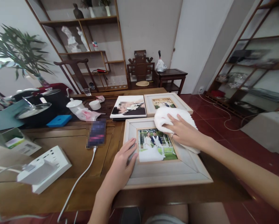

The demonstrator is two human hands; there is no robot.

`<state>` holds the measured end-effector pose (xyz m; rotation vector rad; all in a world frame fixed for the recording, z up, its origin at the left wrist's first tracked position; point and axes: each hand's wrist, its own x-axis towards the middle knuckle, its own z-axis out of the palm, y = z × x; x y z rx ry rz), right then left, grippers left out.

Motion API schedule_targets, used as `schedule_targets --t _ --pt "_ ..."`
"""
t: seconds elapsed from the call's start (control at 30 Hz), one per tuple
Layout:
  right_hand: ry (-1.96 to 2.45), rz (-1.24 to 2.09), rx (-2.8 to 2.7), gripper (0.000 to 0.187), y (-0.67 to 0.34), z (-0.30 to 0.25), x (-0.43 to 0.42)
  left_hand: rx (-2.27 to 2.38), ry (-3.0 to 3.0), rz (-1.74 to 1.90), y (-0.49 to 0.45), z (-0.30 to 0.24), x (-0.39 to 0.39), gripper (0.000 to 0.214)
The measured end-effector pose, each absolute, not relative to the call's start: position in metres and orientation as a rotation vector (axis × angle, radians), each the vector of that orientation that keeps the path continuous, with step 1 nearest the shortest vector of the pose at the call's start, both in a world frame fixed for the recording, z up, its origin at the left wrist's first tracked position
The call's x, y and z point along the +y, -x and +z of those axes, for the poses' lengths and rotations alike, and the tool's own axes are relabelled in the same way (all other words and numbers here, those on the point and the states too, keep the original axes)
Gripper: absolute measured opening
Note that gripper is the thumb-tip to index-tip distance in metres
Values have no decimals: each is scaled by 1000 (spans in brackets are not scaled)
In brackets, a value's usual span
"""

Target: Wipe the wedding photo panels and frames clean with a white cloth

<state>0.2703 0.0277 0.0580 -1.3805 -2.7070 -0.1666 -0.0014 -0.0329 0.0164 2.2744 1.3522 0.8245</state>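
Observation:
A picture frame with a wide pale border lies flat near the table's front edge, a wedding photo in its middle. My left hand rests on the frame's left border, fingers stretched out. At the upper right corner, my right hand presses a folded white cloth onto the frame, its fingers over the cloth. The cloth hides that corner and hangs past the right side. Behind it lie a second pale frame with a photo and a photo album.
A phone on a white cable lies left of the frame. Further left are a white power strip, an open box, a blue box, a white lidded pot and dark pans on the wooden table.

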Motion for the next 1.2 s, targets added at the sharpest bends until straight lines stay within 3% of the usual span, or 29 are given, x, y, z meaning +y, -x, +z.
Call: schedule_targets --t 0.23,0.43,0.67,0.97,1.2 --pt "1310 140 -2866 51 -268 68 -56 1404 -2245 814 0 15 -33 40" --pt "1250 269 -2857 66 -273 72 -106 1401 -2256 793 -2 17 -33 40" --pt "1115 516 -2858 46 -229 69 -84 1382 -2182 839 -4 18 -33 44" --pt "847 291 -2881 38 -167 60 -74 1206 -2022 1076 5 26 -45 54" --pt "898 166 -2854 33 -167 51 -48 1226 -1979 1084 3 24 -44 55"
